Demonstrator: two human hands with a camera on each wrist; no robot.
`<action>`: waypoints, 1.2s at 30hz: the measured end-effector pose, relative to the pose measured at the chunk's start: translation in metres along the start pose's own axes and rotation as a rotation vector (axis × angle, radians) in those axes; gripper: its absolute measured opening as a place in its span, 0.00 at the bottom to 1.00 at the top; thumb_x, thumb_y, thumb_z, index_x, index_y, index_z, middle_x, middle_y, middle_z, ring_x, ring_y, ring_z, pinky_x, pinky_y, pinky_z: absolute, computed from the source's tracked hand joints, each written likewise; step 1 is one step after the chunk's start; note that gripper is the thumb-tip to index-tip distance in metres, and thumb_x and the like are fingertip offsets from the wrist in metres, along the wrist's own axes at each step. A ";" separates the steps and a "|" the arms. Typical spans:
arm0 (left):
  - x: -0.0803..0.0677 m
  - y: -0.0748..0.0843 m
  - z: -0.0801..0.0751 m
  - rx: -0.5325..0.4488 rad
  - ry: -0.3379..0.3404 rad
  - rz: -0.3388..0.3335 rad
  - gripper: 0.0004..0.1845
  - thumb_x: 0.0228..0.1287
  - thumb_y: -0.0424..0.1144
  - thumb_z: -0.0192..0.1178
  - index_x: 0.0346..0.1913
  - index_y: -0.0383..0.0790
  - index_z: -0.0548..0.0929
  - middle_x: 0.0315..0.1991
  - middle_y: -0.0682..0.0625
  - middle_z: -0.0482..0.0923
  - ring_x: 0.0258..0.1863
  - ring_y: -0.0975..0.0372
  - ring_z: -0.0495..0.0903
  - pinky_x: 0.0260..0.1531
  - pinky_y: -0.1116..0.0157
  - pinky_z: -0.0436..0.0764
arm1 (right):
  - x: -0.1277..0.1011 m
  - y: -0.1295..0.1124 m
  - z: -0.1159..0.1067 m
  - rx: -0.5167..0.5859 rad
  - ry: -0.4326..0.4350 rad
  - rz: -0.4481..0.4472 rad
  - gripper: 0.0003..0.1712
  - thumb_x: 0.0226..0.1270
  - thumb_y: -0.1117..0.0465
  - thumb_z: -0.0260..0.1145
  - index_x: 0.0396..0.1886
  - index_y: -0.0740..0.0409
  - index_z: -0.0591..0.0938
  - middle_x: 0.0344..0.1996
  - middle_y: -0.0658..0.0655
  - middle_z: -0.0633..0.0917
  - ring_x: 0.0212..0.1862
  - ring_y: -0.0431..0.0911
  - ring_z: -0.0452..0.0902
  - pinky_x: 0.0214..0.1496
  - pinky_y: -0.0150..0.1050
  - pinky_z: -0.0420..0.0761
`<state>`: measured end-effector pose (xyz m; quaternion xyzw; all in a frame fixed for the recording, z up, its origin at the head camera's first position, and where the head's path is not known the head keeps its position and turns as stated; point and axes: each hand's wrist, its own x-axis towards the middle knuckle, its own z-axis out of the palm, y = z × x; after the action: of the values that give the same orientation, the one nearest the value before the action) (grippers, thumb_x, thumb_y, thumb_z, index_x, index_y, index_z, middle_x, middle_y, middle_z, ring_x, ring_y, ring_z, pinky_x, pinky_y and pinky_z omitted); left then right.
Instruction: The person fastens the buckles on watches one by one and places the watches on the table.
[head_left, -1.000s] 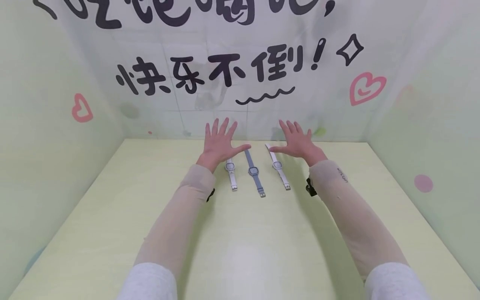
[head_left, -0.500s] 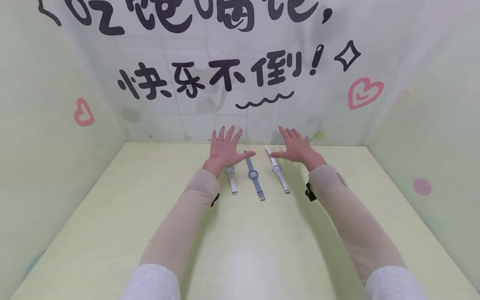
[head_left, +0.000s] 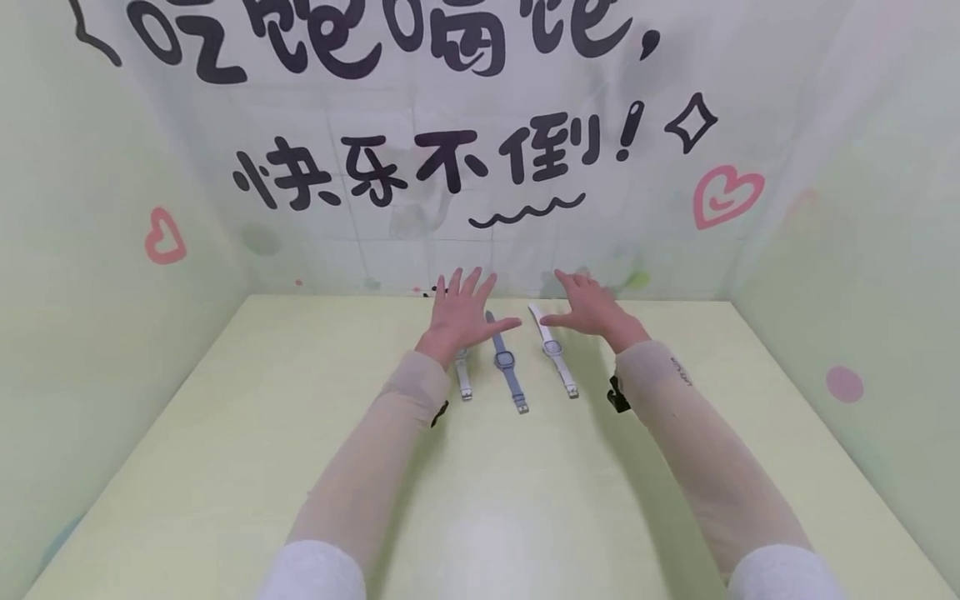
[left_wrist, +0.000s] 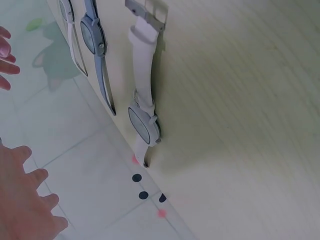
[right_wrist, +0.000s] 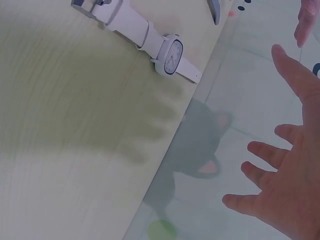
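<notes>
Hovering over the table (head_left: pixel 480 475), our L hand (head_left: pixel 461 319) & R hand (head_left: pixel 592 308) are outspread, released. Blue watch (head_left: pixel 506 360) lies there, btwn L-side white watch (left_wrist: pixel 142 122) & R-side white watch (head_left: pixel 552 348).

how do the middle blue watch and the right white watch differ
The blue-strapped wristwatch with a rounded case lies mid-row; the white-strapped wristwatch with a rounded case lies at the row's right end. The first is blue-grey, the second whitish. The blue watch's buckle sits lower in the head view than the white watch's buckle. Both lie unfastened, face up.
</notes>
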<state>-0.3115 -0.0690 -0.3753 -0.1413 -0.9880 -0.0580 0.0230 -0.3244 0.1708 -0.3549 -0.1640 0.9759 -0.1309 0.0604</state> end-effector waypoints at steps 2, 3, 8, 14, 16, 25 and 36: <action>-0.001 0.001 0.001 -0.001 -0.009 0.000 0.52 0.60 0.80 0.43 0.81 0.55 0.47 0.82 0.47 0.41 0.81 0.44 0.40 0.79 0.41 0.39 | 0.001 0.000 0.002 0.011 -0.010 -0.002 0.58 0.64 0.38 0.66 0.81 0.59 0.47 0.77 0.70 0.55 0.77 0.67 0.50 0.77 0.66 0.54; -0.001 0.002 0.001 -0.005 -0.011 0.003 0.52 0.60 0.79 0.44 0.81 0.55 0.47 0.82 0.47 0.41 0.81 0.44 0.40 0.79 0.41 0.39 | 0.001 0.001 0.003 0.013 -0.012 -0.002 0.58 0.64 0.38 0.66 0.81 0.58 0.47 0.77 0.70 0.55 0.77 0.67 0.50 0.78 0.65 0.54; -0.001 0.005 0.004 -0.015 -0.008 0.027 0.52 0.60 0.79 0.44 0.80 0.54 0.48 0.82 0.47 0.42 0.81 0.43 0.41 0.79 0.41 0.40 | 0.004 0.002 0.003 0.043 -0.015 -0.007 0.56 0.65 0.40 0.67 0.80 0.58 0.49 0.78 0.70 0.54 0.78 0.67 0.49 0.78 0.64 0.54; -0.001 0.009 0.005 -0.002 -0.009 0.055 0.52 0.60 0.79 0.44 0.80 0.54 0.48 0.82 0.47 0.43 0.81 0.44 0.41 0.79 0.42 0.40 | 0.009 0.003 0.005 0.070 -0.019 -0.029 0.54 0.65 0.44 0.69 0.80 0.60 0.51 0.77 0.70 0.56 0.77 0.66 0.51 0.77 0.64 0.56; -0.001 0.012 0.004 0.003 -0.011 0.070 0.52 0.60 0.79 0.44 0.80 0.53 0.49 0.82 0.47 0.43 0.81 0.45 0.42 0.79 0.42 0.40 | 0.010 0.004 0.006 0.069 -0.022 -0.032 0.53 0.65 0.44 0.69 0.79 0.60 0.52 0.77 0.70 0.56 0.77 0.66 0.52 0.77 0.64 0.57; -0.003 0.021 0.000 0.050 -0.038 0.119 0.51 0.61 0.78 0.45 0.80 0.55 0.49 0.82 0.49 0.43 0.81 0.47 0.42 0.80 0.44 0.41 | 0.016 0.004 0.008 0.064 -0.034 -0.032 0.49 0.66 0.46 0.68 0.78 0.60 0.56 0.77 0.67 0.58 0.77 0.63 0.53 0.78 0.61 0.58; -0.007 0.027 0.004 0.098 -0.021 0.187 0.47 0.62 0.76 0.47 0.78 0.52 0.59 0.79 0.49 0.57 0.80 0.49 0.52 0.79 0.45 0.48 | 0.022 0.004 0.013 0.058 -0.052 -0.031 0.45 0.67 0.48 0.68 0.76 0.60 0.61 0.76 0.66 0.62 0.76 0.62 0.57 0.77 0.60 0.61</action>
<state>-0.2976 -0.0450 -0.3765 -0.2319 -0.9724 -0.0056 0.0250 -0.3447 0.1638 -0.3697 -0.1807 0.9671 -0.1557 0.0886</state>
